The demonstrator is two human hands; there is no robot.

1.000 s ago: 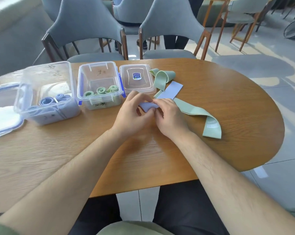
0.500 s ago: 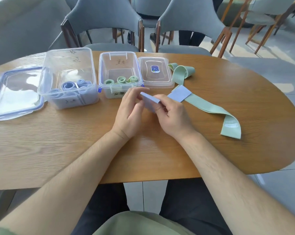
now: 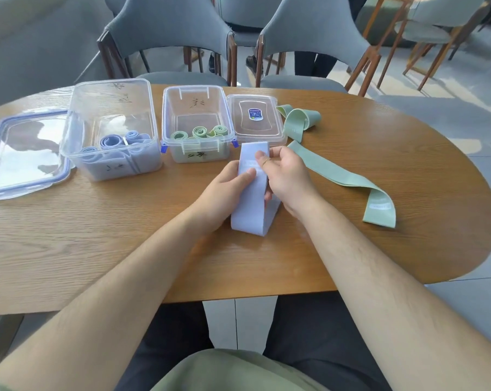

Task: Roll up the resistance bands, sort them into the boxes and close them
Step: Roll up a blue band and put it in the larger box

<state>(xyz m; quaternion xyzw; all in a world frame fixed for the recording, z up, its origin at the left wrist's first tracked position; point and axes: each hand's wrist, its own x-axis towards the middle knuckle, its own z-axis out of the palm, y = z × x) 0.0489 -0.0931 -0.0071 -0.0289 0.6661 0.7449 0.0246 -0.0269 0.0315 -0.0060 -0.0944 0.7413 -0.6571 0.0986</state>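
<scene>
The flat lilac elastic band [image 3: 250,204] has been raised from lying low and now stands as a loop over the oval wooden table [image 3: 97,249]; the left hand [image 3: 224,193] grips its left edge, the right hand [image 3: 288,179] pinches its top, close together, with the loose pale green elastic band [image 3: 340,176] just right and the clear plastic box of green rolls [image 3: 197,122] just beyond
</scene>
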